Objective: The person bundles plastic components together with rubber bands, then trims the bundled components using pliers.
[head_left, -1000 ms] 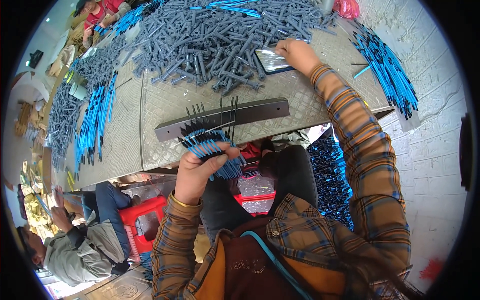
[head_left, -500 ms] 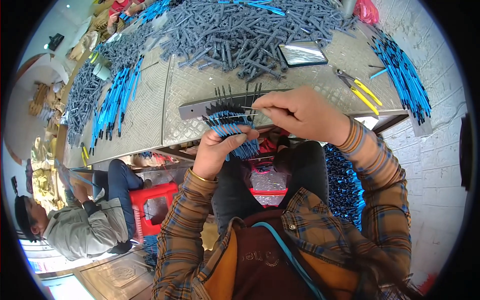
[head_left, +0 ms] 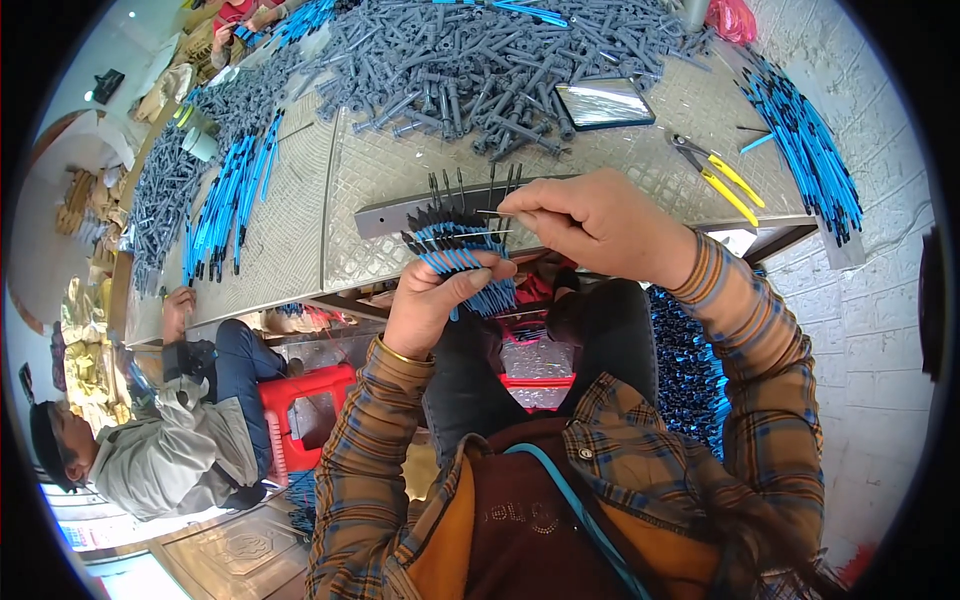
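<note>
Over our table (head_left: 400, 190), left hand (head_left: 435, 305) clamps the blue bundle (head_left: 462, 262); right hand (head_left: 590, 220) pinches one pin (head_left: 497, 212), which could slip loose.

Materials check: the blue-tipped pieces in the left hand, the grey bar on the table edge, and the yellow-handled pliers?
Blue-tipped pieces: likely moulded plastic, matte black and blue, uniform shape; thin pins look like metal wire.
Grey bar: probably metal, dull grey, flat with straight edges; painted plastic not excluded.
Yellow-handled pliers: metal jaws, greyish sheen; handles look plastic- or rubber-coated, glossy yellow.
Left hand grips the bundle; right hand pinches a pin.
</note>
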Demonstrator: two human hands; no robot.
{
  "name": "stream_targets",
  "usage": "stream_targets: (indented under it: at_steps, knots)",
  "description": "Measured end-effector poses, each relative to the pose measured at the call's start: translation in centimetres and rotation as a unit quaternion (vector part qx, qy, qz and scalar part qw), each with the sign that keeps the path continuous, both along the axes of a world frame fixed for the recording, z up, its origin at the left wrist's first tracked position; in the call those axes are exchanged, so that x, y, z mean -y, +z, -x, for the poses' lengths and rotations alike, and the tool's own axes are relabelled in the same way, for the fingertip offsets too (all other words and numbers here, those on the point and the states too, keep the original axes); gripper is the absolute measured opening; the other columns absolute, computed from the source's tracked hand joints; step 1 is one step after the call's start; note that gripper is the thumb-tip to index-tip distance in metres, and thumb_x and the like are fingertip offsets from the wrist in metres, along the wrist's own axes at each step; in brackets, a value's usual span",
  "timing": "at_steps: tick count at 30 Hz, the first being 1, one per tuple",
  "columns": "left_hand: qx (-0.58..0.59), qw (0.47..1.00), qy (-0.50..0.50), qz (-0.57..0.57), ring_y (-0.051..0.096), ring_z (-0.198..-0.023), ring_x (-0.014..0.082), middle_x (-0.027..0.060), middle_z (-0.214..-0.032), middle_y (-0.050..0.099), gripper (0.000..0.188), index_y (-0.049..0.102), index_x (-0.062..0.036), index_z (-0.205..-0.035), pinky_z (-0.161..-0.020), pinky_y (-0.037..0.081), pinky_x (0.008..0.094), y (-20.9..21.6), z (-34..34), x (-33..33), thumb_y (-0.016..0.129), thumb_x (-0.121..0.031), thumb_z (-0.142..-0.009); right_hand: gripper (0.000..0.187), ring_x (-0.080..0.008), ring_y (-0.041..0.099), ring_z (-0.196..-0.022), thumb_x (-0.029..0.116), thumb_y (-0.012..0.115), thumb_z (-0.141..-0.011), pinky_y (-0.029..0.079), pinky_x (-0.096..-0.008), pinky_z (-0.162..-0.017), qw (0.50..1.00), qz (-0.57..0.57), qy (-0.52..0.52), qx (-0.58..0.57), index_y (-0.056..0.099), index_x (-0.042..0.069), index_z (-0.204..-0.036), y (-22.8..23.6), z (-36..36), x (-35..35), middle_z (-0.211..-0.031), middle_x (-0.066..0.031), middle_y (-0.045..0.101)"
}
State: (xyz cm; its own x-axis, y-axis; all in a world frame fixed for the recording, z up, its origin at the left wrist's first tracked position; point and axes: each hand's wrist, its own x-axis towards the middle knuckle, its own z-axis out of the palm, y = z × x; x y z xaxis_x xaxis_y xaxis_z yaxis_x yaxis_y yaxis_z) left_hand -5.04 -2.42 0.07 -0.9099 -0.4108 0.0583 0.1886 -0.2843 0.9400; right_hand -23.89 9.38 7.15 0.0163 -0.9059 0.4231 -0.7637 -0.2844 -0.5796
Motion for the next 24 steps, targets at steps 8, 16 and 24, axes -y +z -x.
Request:
stream_targets:
  at_steps: [8,16,24]
  knots:
    - [0.002,1.000,-0.003,0.007,0.060,-0.093,0.0229,0.0146,-0.096,0.063,0.018,0.060,0.0006,-0.099,-0.084,0.046,0.0325,0.08,0.00,0.02,0.053,-0.001,-0.083,0.018,-0.0264,0.058,-0.060,0.011,0.053,-0.081,0.044,-0.0306,-0.052,0.999,0.006,-0.001,-0.045,0.060,0.007,-0.097,0.30,-0.06,-0.23,-0.069,-0.0110,0.059]
    - [0.008,1.000,-0.007,0.017,0.060,-0.093,0.0228,0.0142,-0.096,0.063,0.017,0.060,0.0009,-0.098,-0.085,0.046,0.0321,0.02,0.00,0.05,0.053,-0.001,-0.083,0.018,-0.0266,0.058,-0.059,0.010,0.053,-0.081,0.044,-0.0312,-0.052,0.999,-0.005,-0.001,-0.045,0.060,0.007,-0.097,0.68,-0.17,-0.43,-0.068,-0.0109,0.059]
    - [0.003,1.000,-0.007,0.023,0.060,-0.092,0.0220,0.0135,-0.095,0.063,0.017,0.061,0.0002,-0.098,-0.084,0.046,0.0311,-0.04,0.03,-0.01,0.054,-0.001,-0.082,0.019,-0.0276,0.057,-0.058,0.010,0.052,-0.080,0.043,-0.0328,-0.051,0.999,0.001,0.006,-0.041,0.059,0.008,-0.098,0.50,-0.01,-0.61,-0.066,-0.0110,0.057]
